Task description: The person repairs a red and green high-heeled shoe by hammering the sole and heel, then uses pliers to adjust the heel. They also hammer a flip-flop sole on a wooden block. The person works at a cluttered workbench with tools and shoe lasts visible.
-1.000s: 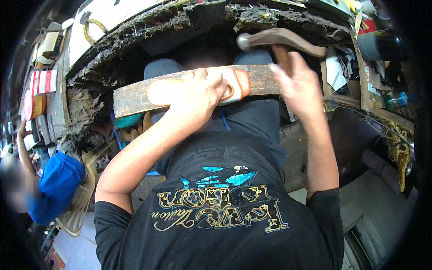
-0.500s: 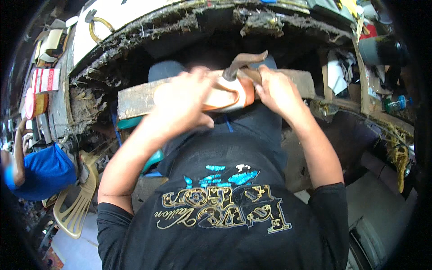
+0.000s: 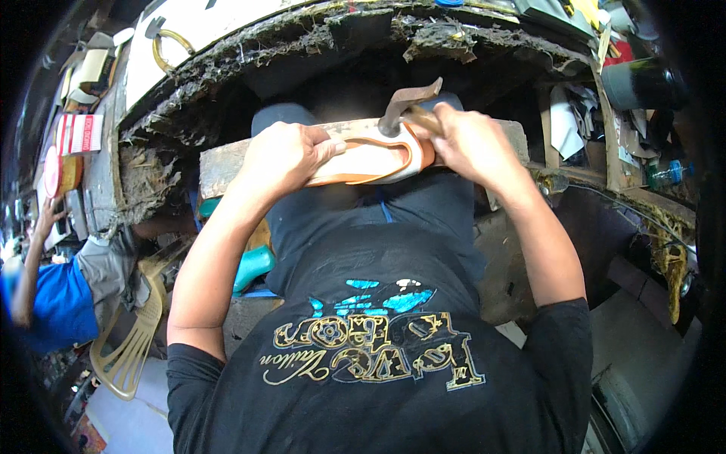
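Across my lap lies a worn wooden board (image 3: 221, 168), with a pale shoe (image 3: 374, 157) with orange edging on top of it. My left hand (image 3: 281, 157) grips the shoe's left end, thumb pressed on its upper side and fingers mostly hidden. In my right hand (image 3: 473, 144), the fingers are wrapped round the wooden handle of a hammer (image 3: 408, 102). The hammer's dark face touches or nearly touches the shoe's far edge near its right end; its curved tail points up and right.
A ragged-edged bench (image 3: 302, 45) arcs ahead. At left are a bent-over person in blue (image 3: 57, 303), a beige plastic chair (image 3: 128, 340) and a pink-topped brush-like thing (image 3: 64, 174). A teal shoe-shaped form (image 3: 253, 266) lies by my left thigh. A dark container (image 3: 639, 83) stands right.
My left hand, blurred above the shoe before, has moved left and closed on its end. The hammer has shifted only slightly. At left, the person in blue has moved.
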Demonstrator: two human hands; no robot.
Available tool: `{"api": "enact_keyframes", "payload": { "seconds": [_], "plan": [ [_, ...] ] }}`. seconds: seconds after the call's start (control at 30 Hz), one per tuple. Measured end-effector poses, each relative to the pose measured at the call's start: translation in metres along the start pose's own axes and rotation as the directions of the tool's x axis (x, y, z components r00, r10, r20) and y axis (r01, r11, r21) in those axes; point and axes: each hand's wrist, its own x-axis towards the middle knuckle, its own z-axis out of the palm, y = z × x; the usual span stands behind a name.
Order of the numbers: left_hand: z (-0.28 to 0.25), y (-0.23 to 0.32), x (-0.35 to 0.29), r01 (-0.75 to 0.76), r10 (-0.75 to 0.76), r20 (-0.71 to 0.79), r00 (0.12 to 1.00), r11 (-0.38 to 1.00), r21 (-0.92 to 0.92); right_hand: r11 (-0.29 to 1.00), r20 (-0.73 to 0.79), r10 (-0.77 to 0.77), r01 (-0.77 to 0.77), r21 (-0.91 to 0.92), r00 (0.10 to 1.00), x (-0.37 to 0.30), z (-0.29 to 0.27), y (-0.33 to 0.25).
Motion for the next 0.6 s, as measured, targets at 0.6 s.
{"api": "enact_keyframes", "payload": {
  "seconds": [0.6],
  "plan": [
    [0.002,0.014,0.008,-0.047,0.051,-0.032,0.998,0.993,0.111,0.949,-0.693,0.099,0.142,0.281,0.714,-0.053,0.01,-0.027]
  ]
}}
